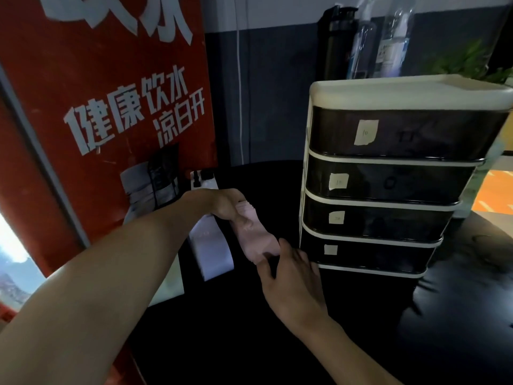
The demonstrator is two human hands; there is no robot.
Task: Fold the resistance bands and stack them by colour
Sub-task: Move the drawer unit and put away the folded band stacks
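Band (254, 237), the pink one: where is it?

Middle of the frame, over the black bench (222, 329), held at both ends.

Start from the left, then.

First comes a red poster (97, 107). Next, the left hand (224, 204) has its fingers curled round the band's far end. A white sheet (213, 251) lies on the bench just beside it.

And the right hand (294, 276)?

Its fingers pinch the near end. Just right of it stands a four-drawer unit (388, 190) with paper labels.
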